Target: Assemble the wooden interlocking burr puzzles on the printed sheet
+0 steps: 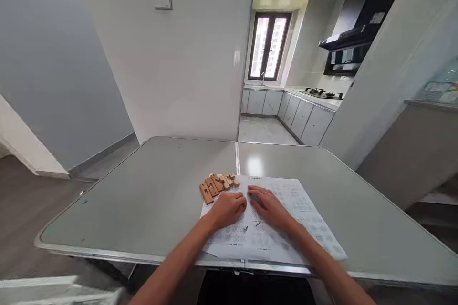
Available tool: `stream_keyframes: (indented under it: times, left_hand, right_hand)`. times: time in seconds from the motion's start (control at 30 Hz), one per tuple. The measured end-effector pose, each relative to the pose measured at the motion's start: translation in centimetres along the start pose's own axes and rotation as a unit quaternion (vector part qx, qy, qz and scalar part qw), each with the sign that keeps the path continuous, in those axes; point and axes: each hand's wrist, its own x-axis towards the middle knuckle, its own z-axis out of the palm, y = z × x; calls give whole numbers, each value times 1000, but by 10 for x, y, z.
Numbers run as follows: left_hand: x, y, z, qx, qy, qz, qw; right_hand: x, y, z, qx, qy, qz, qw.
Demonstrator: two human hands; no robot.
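Both my hands rest on a printed paper sheet (pixel 286 214) spread over a grey folding table (pixel 143 200). My left hand (pixel 229 208) is curled, fingers bent under, just in front of a row of several notched wooden puzzle pieces (pixel 219 184) lying side by side at the sheet's far left corner. My right hand (pixel 266 204) lies flat on the paper with its fingers stretched out toward the left hand. Neither hand touches the wooden pieces.
The table's near metal edge (pixel 143 257) runs just below my forearms, with a seam down the middle. A white wall (pixel 179 81) stands behind the table. Beyond, a kitchen (pixel 304 109) with cabinets, a stove and a window opens up.
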Motion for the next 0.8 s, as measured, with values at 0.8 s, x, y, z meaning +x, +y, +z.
stream_keyframes:
  times: [0.8]
  left_hand:
    - [3, -5, -3, 105, 172, -278, 939]
  right_hand:
    - [-2, -9, -8, 1, -10, 10, 1000]
